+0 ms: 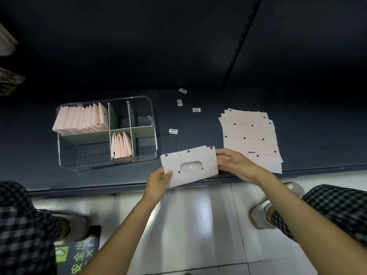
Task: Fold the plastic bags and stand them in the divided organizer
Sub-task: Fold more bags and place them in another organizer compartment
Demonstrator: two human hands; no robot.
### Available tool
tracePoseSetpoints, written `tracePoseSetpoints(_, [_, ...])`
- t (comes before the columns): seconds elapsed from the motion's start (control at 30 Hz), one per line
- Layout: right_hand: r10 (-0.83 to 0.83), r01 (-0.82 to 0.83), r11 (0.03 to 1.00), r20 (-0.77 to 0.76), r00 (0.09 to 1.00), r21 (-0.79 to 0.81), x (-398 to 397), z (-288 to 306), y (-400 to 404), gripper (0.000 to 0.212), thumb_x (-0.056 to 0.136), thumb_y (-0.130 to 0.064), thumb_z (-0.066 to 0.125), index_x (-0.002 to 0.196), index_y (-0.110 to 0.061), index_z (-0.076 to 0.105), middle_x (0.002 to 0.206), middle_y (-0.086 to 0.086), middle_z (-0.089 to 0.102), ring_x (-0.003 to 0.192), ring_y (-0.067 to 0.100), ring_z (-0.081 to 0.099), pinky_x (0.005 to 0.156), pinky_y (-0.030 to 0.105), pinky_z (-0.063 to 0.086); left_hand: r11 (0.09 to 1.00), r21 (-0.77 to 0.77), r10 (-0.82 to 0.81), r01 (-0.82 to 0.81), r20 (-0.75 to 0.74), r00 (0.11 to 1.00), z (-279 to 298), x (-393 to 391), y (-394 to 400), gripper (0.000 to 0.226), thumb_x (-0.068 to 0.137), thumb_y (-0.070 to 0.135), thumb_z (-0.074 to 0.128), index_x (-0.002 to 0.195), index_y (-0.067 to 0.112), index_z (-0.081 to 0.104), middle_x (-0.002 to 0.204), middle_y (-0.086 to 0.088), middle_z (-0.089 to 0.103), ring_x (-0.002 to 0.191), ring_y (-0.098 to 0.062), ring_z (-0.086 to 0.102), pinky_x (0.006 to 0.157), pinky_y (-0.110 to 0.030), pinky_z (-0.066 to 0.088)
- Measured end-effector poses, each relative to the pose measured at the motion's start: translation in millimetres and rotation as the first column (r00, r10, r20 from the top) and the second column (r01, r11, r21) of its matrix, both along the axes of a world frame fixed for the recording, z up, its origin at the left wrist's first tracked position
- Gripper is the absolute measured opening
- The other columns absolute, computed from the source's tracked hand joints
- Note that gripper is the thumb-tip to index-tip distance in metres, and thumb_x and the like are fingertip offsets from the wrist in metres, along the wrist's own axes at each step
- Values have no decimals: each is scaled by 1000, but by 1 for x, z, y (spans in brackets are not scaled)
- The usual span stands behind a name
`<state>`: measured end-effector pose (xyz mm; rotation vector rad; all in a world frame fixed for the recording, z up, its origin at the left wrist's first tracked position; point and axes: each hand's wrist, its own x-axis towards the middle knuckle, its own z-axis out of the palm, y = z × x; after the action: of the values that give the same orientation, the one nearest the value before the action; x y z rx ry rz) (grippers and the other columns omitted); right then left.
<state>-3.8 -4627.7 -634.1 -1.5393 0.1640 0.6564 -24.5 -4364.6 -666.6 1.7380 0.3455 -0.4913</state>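
— Item one, left?
— One clear organizer sitting on the dark table; pink folded bags are standing in its far-left compartment, three more in a near one.
— Middle?
— Four small labels lying loose; left hand and right hand are pinching one pale, dotted bag with an oval handle hole, at the table's near edge.
— Right?
— One flat stack of bags.

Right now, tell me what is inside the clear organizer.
The organizer holds a long row of folded pink bags standing in its far-left compartment and three more in the near-middle one. The other compartments look empty; the bags hide the floor beneath them.
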Motion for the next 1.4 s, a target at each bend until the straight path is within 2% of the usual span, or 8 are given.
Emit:
tracePoseSetpoints(0.1, [-86, 96, 971, 54, 995, -221, 4, -17, 15, 21, 84, -6, 66, 101, -19, 64, 98, 10, 68, 91, 18, 64, 86, 24, 50, 998, 59, 26, -24, -18, 1000, -6, 4, -1, 13, 96, 13, 52, 90, 3, 56, 83, -11, 54, 78, -19, 48, 73, -29, 37])
tracePoseSetpoints(0.27, [-40, 152, 785, 196, 980, -600, 19, -35, 33, 12, 89, -19, 64, 84, -8, 65, 79, 1, 60, 77, 14, 53, 75, 23, 40, 912, 388, 62, -134, 192, 979, -3, -4, -8, 23, 89, 13, 62, 110, 7, 53, 91, -6, 54, 86, -25, 52, 70, -28, 36])
tracePoseSetpoints(0.43, [-42, 177, 703, 209, 977, -689, 30, -44, 41, 18, 89, -26, 62, 84, -9, 65, 78, 0, 59, 76, 15, 51, 67, 22, 35, 759, 647, -323, -75, 474, 819, -2, -24, -15, 37, 81, 11, 71, 116, 10, 58, 109, -10, 54, 96, -30, 51, 80, -40, 45])
tracePoseSetpoints(0.77, [-99, 190, 645, 166, 981, -740, 43, -51, 46, 20, 86, -31, 64, 72, -20, 55, 67, -10, 52, 76, 17, 53, 68, 27, 41, 404, 867, -807, 292, 188, 560, -25, -48, -10, 77, 77, 40, 74, 138, 3, 44, 145, -12, 41, 134, -28, 39, 106, -50, 35])
tracePoseSetpoints(1.0, [-96, 248, 578, 237, 967, -777, 33, -38, 54, 17, 89, -30, 61, 91, -13, 59, 83, 2, 60, 87, 23, 57, 68, 28, 41, 249, 887, -862, 390, 19, 507, -37, -47, -2, 84, 95, 58, 32, 141, 17, -26, 148, 0, -32, 136, -20, -33, 111, -36, -24])
tracePoseSetpoints(1.13, [434, 327, 486, 548, 715, -811, -18, -33, 77, 32, 89, -19, 61, 117, -5, 60, 116, 15, 62, 107, 32, 57, 90, 38, 47, 203, 896, -863, 396, -27, 504, -37, -47, -3, 87, 94, 59, 30, 139, 15, -30, 147, -3, -35, 135, -22, -35, 110, -37, -24])
tracePoseSetpoints(1.23, [787, 119, 405, 412, 459, -907, -60, -54, 94, 59, 89, -38, 60, 136, -4, 47, 143, 11, 45, 133, 26, 43, 109, 45, 35, 193, 888, -863, 416, -48, 503, -39, -47, -3, 84, 95, 58, 29, 143, 12, -23, 148, -3, -31, 135, -21, -33, 112, -36, -23])
tracePoseSetpoints(1.4, [797, 13, 175, 149, 585, -985, -78, -71, 65, 75, 95, -56, 24, 149, -7, 6, 156, 7, -1, 145, 22, -1, 120, 37, -1, 191, 891, -869, 411, -41, 493, -38, -45, -3, 85, 95, 58, 30, 139, 15, -29, 148, -4, -34, 138, -20, -30, 114, -33, -18])
